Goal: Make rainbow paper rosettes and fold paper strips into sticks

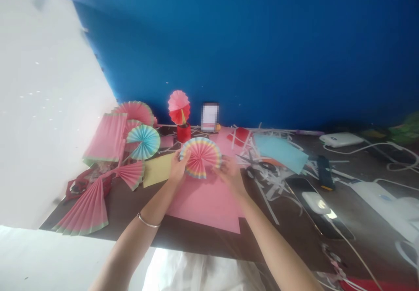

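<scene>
Over pink paper point(206, 201), we grip a pleated fan point(199, 151) in our left hand point(178, 168); the blurred fingers of our right hand point(231, 175) seem to pinch its other side

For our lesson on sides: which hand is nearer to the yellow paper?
Left. The left hand is beside the right edge of the yellow paper; the right hand is farther off, across the pleated fan.

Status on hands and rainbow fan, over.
Left hand holds rainbow fan; right hand at its right edge. Pink sheet beneath. Scissors, paper strips rightward.
</scene>
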Demonstrator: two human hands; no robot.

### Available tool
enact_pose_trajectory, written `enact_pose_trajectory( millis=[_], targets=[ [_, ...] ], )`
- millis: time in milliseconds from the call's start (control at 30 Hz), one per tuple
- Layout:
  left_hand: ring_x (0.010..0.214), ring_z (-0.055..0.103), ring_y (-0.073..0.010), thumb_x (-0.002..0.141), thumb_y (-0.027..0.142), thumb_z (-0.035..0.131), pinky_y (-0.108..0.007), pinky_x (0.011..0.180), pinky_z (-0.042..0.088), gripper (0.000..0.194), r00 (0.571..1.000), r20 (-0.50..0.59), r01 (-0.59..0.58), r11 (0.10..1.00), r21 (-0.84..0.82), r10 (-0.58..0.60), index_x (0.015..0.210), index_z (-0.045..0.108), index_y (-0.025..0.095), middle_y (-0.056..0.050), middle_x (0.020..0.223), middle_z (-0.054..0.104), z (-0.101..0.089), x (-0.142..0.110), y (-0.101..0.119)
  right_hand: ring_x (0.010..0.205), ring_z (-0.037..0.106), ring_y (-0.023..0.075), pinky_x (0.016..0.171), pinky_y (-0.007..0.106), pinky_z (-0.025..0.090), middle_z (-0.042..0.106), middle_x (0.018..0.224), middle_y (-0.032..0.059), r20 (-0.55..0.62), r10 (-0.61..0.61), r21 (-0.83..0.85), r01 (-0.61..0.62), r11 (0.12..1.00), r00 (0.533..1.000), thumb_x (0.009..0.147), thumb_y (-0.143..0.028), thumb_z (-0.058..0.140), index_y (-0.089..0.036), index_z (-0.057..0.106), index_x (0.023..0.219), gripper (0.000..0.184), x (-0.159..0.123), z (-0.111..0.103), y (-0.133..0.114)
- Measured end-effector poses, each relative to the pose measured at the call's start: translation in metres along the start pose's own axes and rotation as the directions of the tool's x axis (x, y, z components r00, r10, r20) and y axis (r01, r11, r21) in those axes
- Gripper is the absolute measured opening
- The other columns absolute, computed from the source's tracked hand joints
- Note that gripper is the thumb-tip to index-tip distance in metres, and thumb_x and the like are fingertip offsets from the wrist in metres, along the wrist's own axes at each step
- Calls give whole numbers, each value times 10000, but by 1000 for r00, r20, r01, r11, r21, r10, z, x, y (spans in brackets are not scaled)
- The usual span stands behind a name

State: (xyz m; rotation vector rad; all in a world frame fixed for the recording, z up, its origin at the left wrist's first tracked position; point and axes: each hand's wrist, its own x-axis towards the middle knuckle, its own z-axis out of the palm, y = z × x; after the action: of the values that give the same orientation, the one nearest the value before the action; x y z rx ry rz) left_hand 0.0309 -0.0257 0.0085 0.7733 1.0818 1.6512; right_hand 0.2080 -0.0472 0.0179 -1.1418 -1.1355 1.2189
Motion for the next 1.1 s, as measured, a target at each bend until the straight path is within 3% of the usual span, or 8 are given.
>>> enact_pose_trajectory(
  millis=[300, 533, 667, 767, 833, 933, 1000, 1100],
  targets=[
    [759, 612, -152, 649, 423, 657, -270, 719, 474, 322, 999, -52, 11, 998, 63, -7, 841, 590, 174, -22, 829, 631, -14, 12, 4, 776, 603, 165, 700, 339, 513, 574, 973, 56, -48, -140, -21, 139, 990, 989, 584, -364, 730, -208, 469, 1018, 530, 4, -1, 10],
    [928, 592, -218, 768, 413, 513, -351, 866, 434, 274, 988, -91, -84, 940, 331, 121, 880, 610, 183, -69, 945, 638, -41, 31, 6, 623, 607, 153, 586, 321, 486, 597, 878, 46, -102, -75, -69, 68, 995, 992, 676, -372, 640, -193, 502, 916, 329, 0, -4, 2],
    [1167, 466, -251, 783, 287, 489, -386, 1008, 327, 365, 932, -135, -194, 778, 598, 336, 1127, 533, 177, -118, 1225, 531, -44, 31, 11, 627, 595, 146, 615, 322, 480, 598, 808, 17, -170, -140, -60, 131, 990, 976, 677, -321, 612, -197, 507, 855, 242, 2, -6, 4],
    [1215, 415, -267, 746, 185, 475, -427, 1052, 260, 397, 873, 6, -314, 551, 773, 489, 1137, 535, 148, -140, 1232, 521, -39, 26, 14, 630, 584, 145, 609, 311, 474, 605, 795, 18, -194, -185, -69, 174, 982, 963, 677, -325, 602, -197, 511, 848, 232, 6, -10, 7],
    [1213, 420, -272, 745, 164, 460, -468, 1079, 184, 364, 860, 149, -370, 397, 840, 488, 1091, 572, 170, -132, 1224, 533, -34, 20, 13, 635, 575, 146, 616, 306, 469, 602, 755, 15, -183, -202, -110, 184, 977, 962, 699, -315, 577, -193, 539, 829, 183, 7, -11, 3],
    [1224, 414, -296, 759, 193, 480, -531, 1086, 24, 338, 871, 311, -416, 235, 878, 382, 1076, 596, 207, -127, 1255, 529, -26, 10, 5, 650, 562, 148, 646, 306, 465, 580, 679, 3, -62, -241, -124, 232, 965, 969, 738, -285, 543, -198, 588, 797, 114, -5, -6, -20],
    [1278, 339, -321, 762, 230, 506, -549, 1077, -14, 341, 876, 348, -422, 184, 888, 333, 1089, 598, 205, -137, 1295, 501, -24, 5, -1, 665, 561, 149, 647, 303, 467, 591, 719, 12, 153, -331, -58, 343, 938, 931, 769, -282, 541, -210, 607, 783, 98, -24, 0, -43],
    [1320, 269, -311, 788, 279, 496, -552, 1073, -36, 377, 895, 355, -413, 204, 887, 269, 1153, 570, 222, -112, 1352, 449, -24, 2, -5, 785, 580, 162, 696, 306, 480, 628, 907, 36, 474, -493, -25, 571, 820, 729, 831, -294, 522, -248, 631, 877, 127, -60, 11, -73]
  ],
)
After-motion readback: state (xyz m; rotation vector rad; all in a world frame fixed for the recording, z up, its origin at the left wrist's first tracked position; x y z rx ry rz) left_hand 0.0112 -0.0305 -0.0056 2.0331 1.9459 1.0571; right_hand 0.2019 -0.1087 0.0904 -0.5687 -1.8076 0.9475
